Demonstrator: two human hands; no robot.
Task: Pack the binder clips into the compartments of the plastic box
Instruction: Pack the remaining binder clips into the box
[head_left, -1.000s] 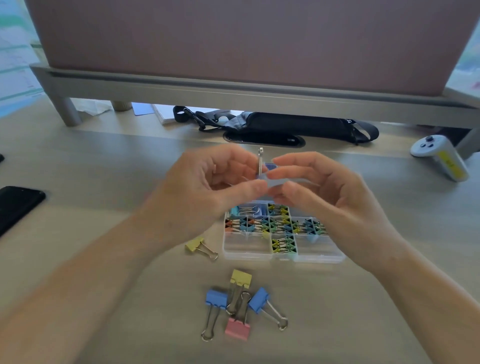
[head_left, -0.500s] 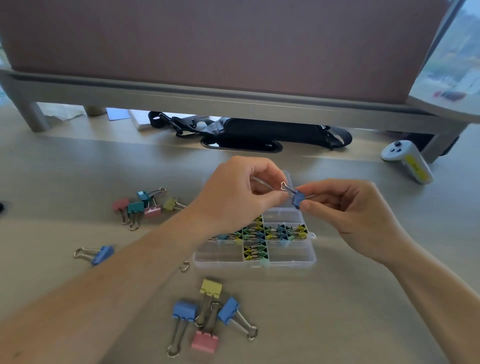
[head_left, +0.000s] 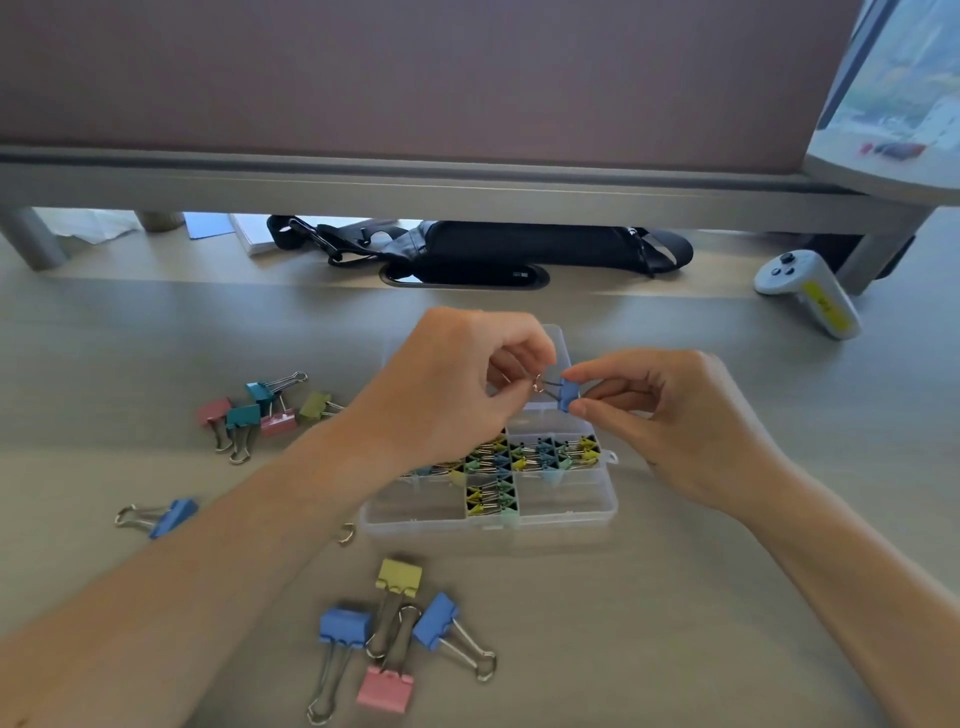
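A clear plastic box (head_left: 566, 512) lies open mid-table, its middle compartments filled with small coloured binder clips (head_left: 540, 453). Above its far side both hands hold one small blue binder clip (head_left: 569, 395): my right hand (head_left: 670, 421) pinches the blue body, my left hand (head_left: 457, 389) pinches its wire handles. Several large clips (head_left: 389, 634) lie in front of the box, several more (head_left: 254, 413) to the left, and a lone blue clip (head_left: 166, 517) at the near left.
A raised shelf (head_left: 415, 187) spans the back, with a black bag (head_left: 519, 249) under it. A white controller (head_left: 810, 291) lies at the back right. A wire loop (head_left: 347, 534) pokes out from under my left forearm.
The view has shifted, bringing the left clip group into sight. The blue clip has turned from handle-up to sideways, and both hands have lowered slightly over the box's far side.
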